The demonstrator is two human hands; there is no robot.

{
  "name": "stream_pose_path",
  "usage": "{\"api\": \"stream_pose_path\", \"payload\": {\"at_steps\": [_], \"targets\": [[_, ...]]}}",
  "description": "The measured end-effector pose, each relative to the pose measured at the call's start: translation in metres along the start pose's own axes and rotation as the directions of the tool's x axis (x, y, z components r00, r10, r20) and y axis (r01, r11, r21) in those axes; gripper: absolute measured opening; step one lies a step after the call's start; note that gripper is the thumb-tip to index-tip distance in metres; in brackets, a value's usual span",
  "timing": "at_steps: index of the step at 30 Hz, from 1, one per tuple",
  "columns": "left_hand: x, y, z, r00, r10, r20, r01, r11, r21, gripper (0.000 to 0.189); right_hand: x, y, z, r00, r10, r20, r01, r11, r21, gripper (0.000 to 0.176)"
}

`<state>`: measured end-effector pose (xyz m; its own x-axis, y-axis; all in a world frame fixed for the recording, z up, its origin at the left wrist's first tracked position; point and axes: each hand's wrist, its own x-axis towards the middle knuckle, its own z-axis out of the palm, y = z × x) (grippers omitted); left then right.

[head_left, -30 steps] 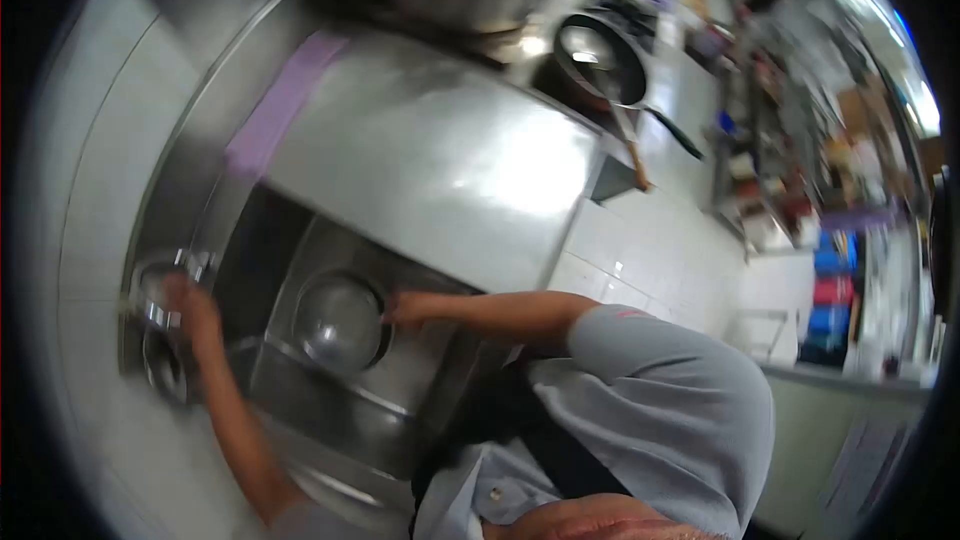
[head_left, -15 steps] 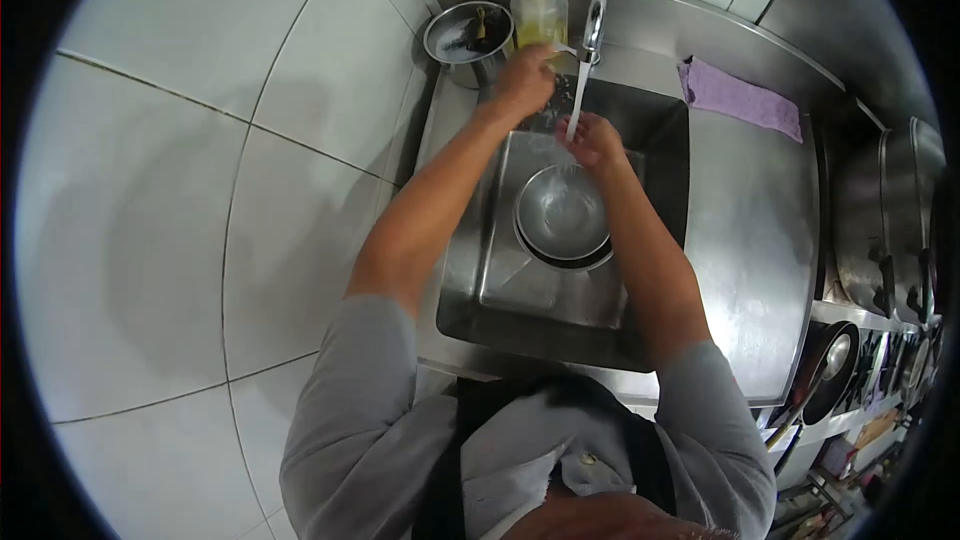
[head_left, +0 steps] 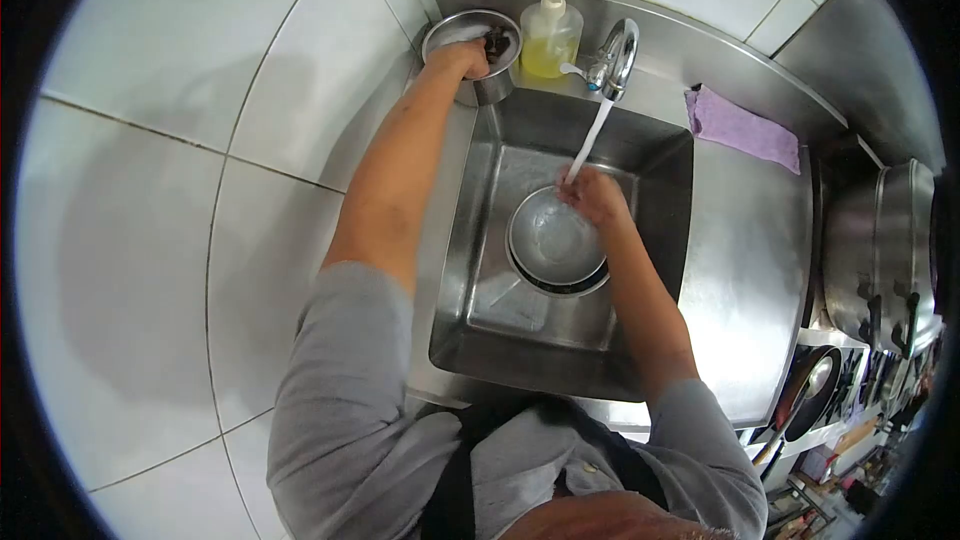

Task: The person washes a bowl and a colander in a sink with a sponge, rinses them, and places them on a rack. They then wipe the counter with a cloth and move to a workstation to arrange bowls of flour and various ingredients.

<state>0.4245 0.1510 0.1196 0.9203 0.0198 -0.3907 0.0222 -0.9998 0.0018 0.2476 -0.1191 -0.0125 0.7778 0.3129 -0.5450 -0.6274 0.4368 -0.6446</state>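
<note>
A stream of water (head_left: pixel 590 140) runs from the faucet (head_left: pixel 622 58) into the steel sink (head_left: pixel 462 335). It falls onto the fingers of my right hand (head_left: pixel 597 196), which are curled at the upper right rim of a shallow metal bowl (head_left: pixel 553 240). Under that bowl sits another round vessel (head_left: pixel 572 289) with a dark band showing. My left hand (head_left: pixel 462 60) reaches over the edge of a round metal pot (head_left: pixel 487 90) at the back left corner. Its fingertips are down inside, beside a dark object (head_left: pixel 496 42), so what they touch is hidden.
A pump bottle of yellow liquid (head_left: pixel 549 45) stands between pot and faucet. A folded purple cloth (head_left: pixel 745 127) lies on the steel counter (head_left: pixel 745 270) right of the sink. Large pots (head_left: pixel 865 250) and a frying pan (head_left: pixel 815 390) are farther right. Tiled wall is at left.
My left hand has left the faucet lever and moved left into the metal pot. My right hand has come down to the bowl's rim. Water keeps running; the view has shifted slightly.
</note>
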Motion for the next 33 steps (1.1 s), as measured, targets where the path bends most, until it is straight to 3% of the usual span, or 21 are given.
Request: {"api": "stream_pose_path", "payload": {"at_steps": [1,4,6,7,8,9,11,14,15,17,18,20,21,23,26,28,30,33], "targets": [[0.004,0.001,0.001,0.997,-0.012,0.074,0.011,1.000,0.014,0.067,-0.001,0.014,-0.019,0.996,-0.011,-0.093,0.010,1.000,-0.007,0.028],[0.026,-0.010,0.014,0.996,0.028,-0.084,-0.030,0.999,-0.014,0.070,-0.033,0.030,-0.059,0.955,0.006,-0.297,0.013,0.998,0.063,0.033],[-0.012,-0.005,-0.008,0.986,0.081,-0.148,-0.080,0.997,0.008,0.070,-0.044,0.045,-0.082,0.877,-0.206,-0.435,0.010,0.911,-0.412,0.037],[0.036,-0.034,0.013,0.958,0.163,-0.234,-0.168,0.986,0.000,0.072,-0.060,0.057,-0.100,0.827,-0.302,-0.474,-0.065,0.786,-0.615,0.040],[0.004,-0.018,-0.014,0.994,0.071,-0.088,-0.082,0.987,-0.135,0.074,-0.076,0.063,-0.101,0.793,-0.321,-0.518,-0.122,0.749,-0.652,0.043],[0.014,-0.021,-0.021,0.996,0.093,-0.008,-0.093,0.995,-0.025,0.069,-0.089,0.070,-0.096,0.761,-0.345,-0.550,-0.178,0.704,-0.688,0.046],[-0.058,0.016,-0.054,0.958,-0.200,-0.206,0.121,0.931,-0.345,0.055,-0.096,0.085,-0.097,0.718,-0.356,-0.598,-0.266,0.654,-0.708,0.043],[-0.032,-0.007,-0.032,0.949,-0.063,-0.309,0.088,0.994,0.070,0.052,-0.102,0.096,-0.091,0.664,-0.472,-0.580,-0.303,0.539,-0.786,0.041],[-0.028,-0.012,-0.034,0.947,-0.004,-0.321,0.035,0.995,0.091,0.052,-0.104,0.098,-0.089,0.640,-0.525,-0.561,-0.310,0.491,-0.814,0.041],[-0.021,-0.020,-0.037,0.933,0.113,-0.343,-0.072,0.989,0.132,0.053,-0.100,0.102,-0.095,0.685,-0.532,-0.498,-0.317,0.397,-0.861,0.040],[-0.035,-0.015,-0.046,0.933,0.053,-0.357,-0.054,0.999,0.007,0.053,-0.099,0.104,-0.098,0.706,-0.532,-0.467,-0.321,0.347,-0.881,0.039],[-0.088,0.007,-0.078,0.930,-0.071,-0.360,-0.023,0.968,-0.250,0.053,-0.093,0.087,-0.090,0.794,-0.329,-0.512,-0.462,0.222,-0.859,0.040],[-0.104,0.011,-0.087,0.913,-0.069,-0.402,-0.059,0.953,-0.297,0.054,-0.091,0.077,-0.086,0.813,-0.221,-0.539,-0.518,0.146,-0.843,0.040],[-0.133,0.015,-0.097,0.871,-0.074,-0.486,-0.135,0.915,-0.381,0.056,-0.086,0.066,-0.081,0.843,-0.174,-0.510,-0.512,0.033,-0.858,0.039],[-0.187,0.032,-0.084,0.893,-0.205,-0.401,-0.224,0.572,-0.789,0.056,-0.081,0.072,-0.082,0.878,-0.157,-0.452,-0.464,-0.053,-0.884,0.036],[-0.161,-0.002,-0.019,0.860,-0.098,-0.501,-0.452,0.309,-0.837,0.057,-0.078,0.075,-0.080,0.891,-0.133,-0.434,-0.447,-0.083,-0.891,0.035],[-0.192,0.032,0.021,0.942,0.125,-0.312,-0.272,-0.266,-0.925,0.048,-0.073,0.076,-0.075,0.895,-0.075,-0.439,-0.446,-0.122,-0.887,0.035],[-0.206,0.059,0.108,0.978,0.182,-0.097,-0.019,-0.391,-0.920,0.037,-0.058,0.088,-0.083,0.881,-0.225,-0.416,-0.438,-0.058,-0.897,0.035]]}}
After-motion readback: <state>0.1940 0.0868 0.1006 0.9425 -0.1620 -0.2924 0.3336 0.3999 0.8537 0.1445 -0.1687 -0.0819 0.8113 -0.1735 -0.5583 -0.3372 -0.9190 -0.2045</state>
